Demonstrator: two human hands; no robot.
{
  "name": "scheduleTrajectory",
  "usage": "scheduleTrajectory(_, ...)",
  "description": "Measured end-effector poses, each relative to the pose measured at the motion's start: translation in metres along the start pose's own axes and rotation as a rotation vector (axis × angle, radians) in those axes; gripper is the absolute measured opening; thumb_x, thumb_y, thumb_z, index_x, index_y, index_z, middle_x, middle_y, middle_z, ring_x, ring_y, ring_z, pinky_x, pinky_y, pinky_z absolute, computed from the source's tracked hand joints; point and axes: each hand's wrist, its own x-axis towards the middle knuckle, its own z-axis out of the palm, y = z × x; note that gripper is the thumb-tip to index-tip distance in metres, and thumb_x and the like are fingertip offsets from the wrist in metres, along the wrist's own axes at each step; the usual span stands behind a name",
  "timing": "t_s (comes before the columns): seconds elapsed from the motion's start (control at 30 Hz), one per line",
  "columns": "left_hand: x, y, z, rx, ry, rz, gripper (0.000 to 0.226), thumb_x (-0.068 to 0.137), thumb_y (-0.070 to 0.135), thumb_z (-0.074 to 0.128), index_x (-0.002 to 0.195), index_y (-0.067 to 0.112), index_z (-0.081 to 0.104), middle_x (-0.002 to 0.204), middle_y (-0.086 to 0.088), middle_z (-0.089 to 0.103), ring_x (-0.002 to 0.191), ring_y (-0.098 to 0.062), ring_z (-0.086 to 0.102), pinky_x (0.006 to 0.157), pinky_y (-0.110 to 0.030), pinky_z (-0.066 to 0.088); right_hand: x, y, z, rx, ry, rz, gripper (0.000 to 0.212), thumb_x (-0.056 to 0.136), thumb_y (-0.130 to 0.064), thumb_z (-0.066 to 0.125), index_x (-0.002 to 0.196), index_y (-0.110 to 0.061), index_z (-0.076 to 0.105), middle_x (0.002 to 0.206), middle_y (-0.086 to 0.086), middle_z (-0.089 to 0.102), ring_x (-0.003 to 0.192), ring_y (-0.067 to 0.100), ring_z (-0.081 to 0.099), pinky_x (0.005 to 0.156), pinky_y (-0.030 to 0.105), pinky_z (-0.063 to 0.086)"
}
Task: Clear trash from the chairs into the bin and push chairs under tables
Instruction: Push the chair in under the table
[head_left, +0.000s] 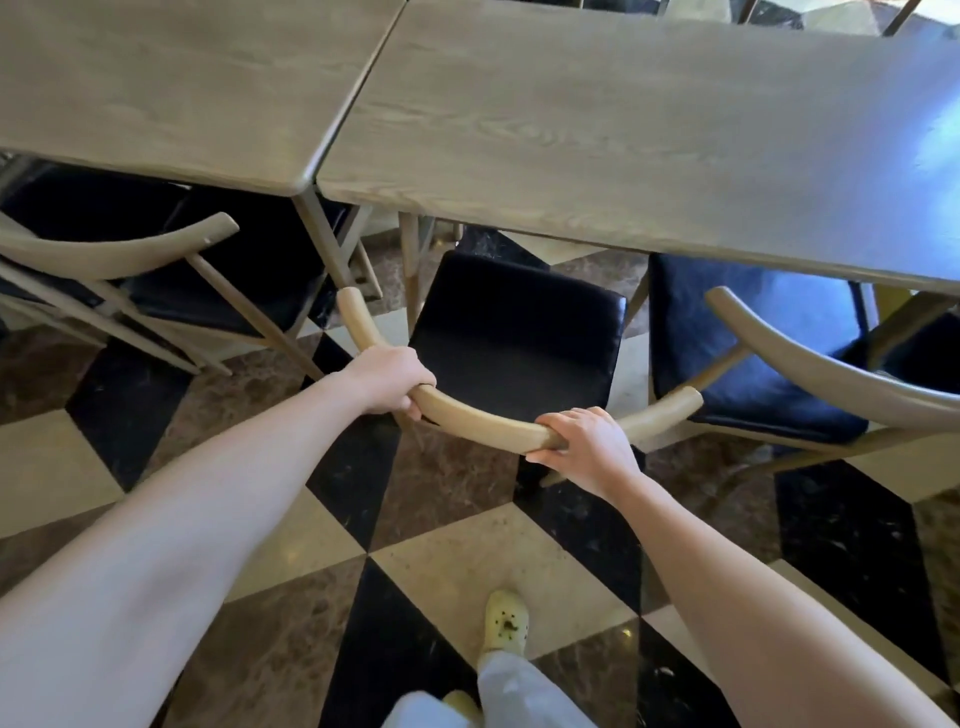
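Presently, chair (514, 338): centre, seat facing far, front edge at right table (623, 130) near edge.
Backrest rail (483, 421): long axis left–right.
Left hand (387, 382): fingers wrapped round rail.
Right hand (587, 447): likewise gripping rail.

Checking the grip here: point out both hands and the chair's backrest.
left hand (387, 382), head view, back of hand
right hand (587, 447), head view, back of hand
chair backrest (483, 418), head view, rail between hands
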Motion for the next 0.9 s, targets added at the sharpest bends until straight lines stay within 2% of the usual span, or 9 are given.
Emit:
scheduleTrajectory(0.2, 0.03, -0.021, -0.02, 0.018, -0.047, -0.024, 0.016, 0.081, 0.029, 0.069, 0.096, 0.026, 0.064, 0.093, 0.003, 0.064, 0.091, -0.017, 0.061, 0.078, -0.037, 0.051, 0.04, 0.007, -0.019, -0.022, -0.002, -0.024, 0.04, 0.086, -0.046, 0.06, 0.121, -0.026, 0.059, 0.118, -0.007, 0.066, 0.112, 0.015, 0.056, 0.097, 0.028, 0.039)
scheduleTrajectory(0.3, 0.041, -0.029, -0.028, 0.029, -0.055, -0.015, 0.016, 0.082, 0.029, 0.069, 0.097, 0.023, 0.065, 0.092, 0.002, 0.063, 0.089, -0.017, 0.059, 0.075, -0.033, 0.048, 0.057, 0.01, -0.018, -0.012, 0.017, -0.014, 0.041, 0.085, -0.049, 0.06, 0.12, -0.028, 0.059, 0.115, -0.008, 0.067, 0.108, 0.014, 0.057, 0.094, 0.028, 0.041)
scheduleTrajectory(0.4, 0.052, -0.036, -0.029, 0.029, -0.047, 0.012, 0.013, 0.083, 0.027, 0.068, 0.094, 0.02, 0.065, 0.089, 0.001, 0.063, 0.086, -0.016, 0.059, 0.071, -0.03, 0.043, 0.069, 0.014, -0.015, -0.02, 0.017, 0.001, 0.044, 0.084, -0.05, 0.061, 0.122, -0.029, 0.059, 0.116, -0.008, 0.067, 0.109, 0.013, 0.058, 0.097, 0.029, 0.041)
scheduleTrajectory(0.7, 0.09, -0.06, -0.052, 0.06, -0.052, 0.072, 0.016, 0.084, 0.031, 0.066, 0.095, 0.02, 0.063, 0.091, 0.0, 0.062, 0.087, -0.02, 0.061, 0.071, -0.033, 0.048, 0.108, 0.023, -0.032, -0.037, 0.032, 0.03, 0.044, 0.085, -0.045, 0.063, 0.125, -0.026, 0.058, 0.119, -0.006, 0.066, 0.113, 0.013, 0.056, 0.102, 0.03, 0.036)
scheduleTrajectory(0.83, 0.104, -0.063, -0.059, 0.073, -0.04, 0.114, 0.015, 0.085, 0.034, 0.066, 0.091, 0.022, 0.061, 0.087, 0.0, 0.058, 0.08, -0.018, 0.057, 0.072, -0.035, 0.051, 0.121, 0.032, -0.044, -0.062, 0.012, 0.023, 0.047, 0.084, -0.044, 0.063, 0.126, -0.024, 0.057, 0.122, -0.005, 0.064, 0.116, 0.014, 0.055, 0.103, 0.029, 0.033)
scheduleTrajectory(0.9, 0.109, -0.065, -0.059, 0.1, -0.035, 0.146, 0.019, 0.085, 0.038, 0.065, 0.095, 0.023, 0.062, 0.088, 0.0, 0.059, 0.079, -0.017, 0.057, 0.071, -0.034, 0.051, 0.123, 0.036, -0.048, -0.069, -0.004, 0.015, 0.047, 0.084, -0.044, 0.064, 0.126, -0.024, 0.058, 0.122, -0.004, 0.064, 0.116, 0.015, 0.055, 0.103, 0.029, 0.033)
